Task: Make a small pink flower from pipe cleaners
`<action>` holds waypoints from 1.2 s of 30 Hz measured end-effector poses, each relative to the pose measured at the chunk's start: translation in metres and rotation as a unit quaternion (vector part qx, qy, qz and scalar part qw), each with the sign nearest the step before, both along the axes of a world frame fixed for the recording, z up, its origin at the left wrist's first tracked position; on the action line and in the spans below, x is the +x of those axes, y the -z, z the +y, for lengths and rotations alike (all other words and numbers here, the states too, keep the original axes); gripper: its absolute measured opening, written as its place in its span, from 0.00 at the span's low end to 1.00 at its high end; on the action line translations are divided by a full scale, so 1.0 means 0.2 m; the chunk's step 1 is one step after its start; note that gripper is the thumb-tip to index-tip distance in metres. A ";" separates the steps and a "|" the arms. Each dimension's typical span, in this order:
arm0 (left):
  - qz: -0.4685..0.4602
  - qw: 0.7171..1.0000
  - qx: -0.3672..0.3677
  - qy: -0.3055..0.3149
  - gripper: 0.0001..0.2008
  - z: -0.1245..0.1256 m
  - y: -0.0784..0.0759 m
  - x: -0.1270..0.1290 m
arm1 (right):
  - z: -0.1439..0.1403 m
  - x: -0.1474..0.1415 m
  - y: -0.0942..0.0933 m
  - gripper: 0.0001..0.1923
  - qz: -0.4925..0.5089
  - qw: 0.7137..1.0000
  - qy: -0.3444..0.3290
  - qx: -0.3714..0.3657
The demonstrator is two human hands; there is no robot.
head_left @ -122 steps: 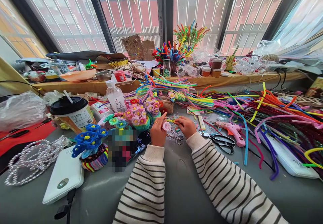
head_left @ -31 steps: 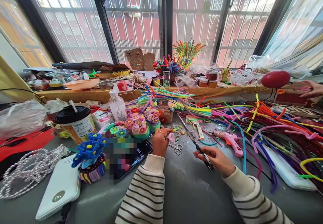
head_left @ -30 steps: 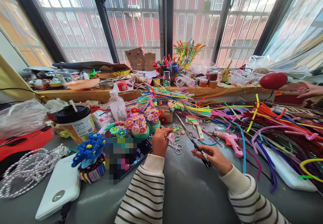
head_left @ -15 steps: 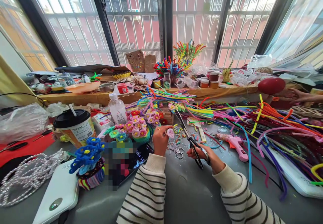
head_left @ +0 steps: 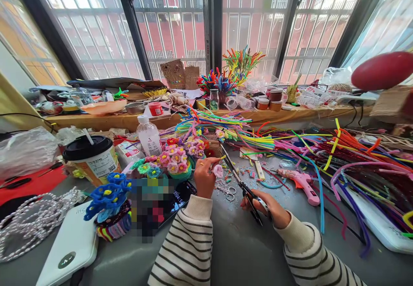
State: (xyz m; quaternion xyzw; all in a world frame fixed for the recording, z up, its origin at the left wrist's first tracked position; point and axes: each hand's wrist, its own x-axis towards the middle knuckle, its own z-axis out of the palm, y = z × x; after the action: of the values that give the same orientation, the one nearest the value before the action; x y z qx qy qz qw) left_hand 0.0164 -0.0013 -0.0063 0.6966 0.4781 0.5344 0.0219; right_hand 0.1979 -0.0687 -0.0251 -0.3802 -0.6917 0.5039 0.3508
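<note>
My left hand is closed, its thumb and fingers pinching a small pale pink pipe-cleaner flower. A short yellow tip sticks up from the same fingers. My right hand grips black-handled scissors, fingers wrapped about the handles. The long blades point up and away, just to the right of the flower, and look nearly closed. Small silver scissors lie on the table between my hands, among coloured pipe-cleaner clippings.
Finished flower pots and a lidded cup stand left. A phone lies beside my left wrist. A pink glue gun and heaped pipe cleaners are on the right. A red balloon is at the far right.
The scissors have shifted slightly left at their tips, nearer the flower. The red balloon has moved up and right, and another person's hand there is out of sight.
</note>
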 end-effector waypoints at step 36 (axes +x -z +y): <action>0.121 0.992 -0.017 0.016 0.11 0.00 0.05 0.01 | 0.01 -0.05 0.05 0.20 0.027 0.989 0.065 -0.131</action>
State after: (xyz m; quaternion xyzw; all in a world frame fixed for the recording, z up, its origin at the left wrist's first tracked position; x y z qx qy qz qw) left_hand 0.0179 -0.0013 -0.0169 0.7634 0.4750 0.4374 -0.0160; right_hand 0.1883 -0.0673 -0.0353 -0.4529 -0.5838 0.5767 0.3486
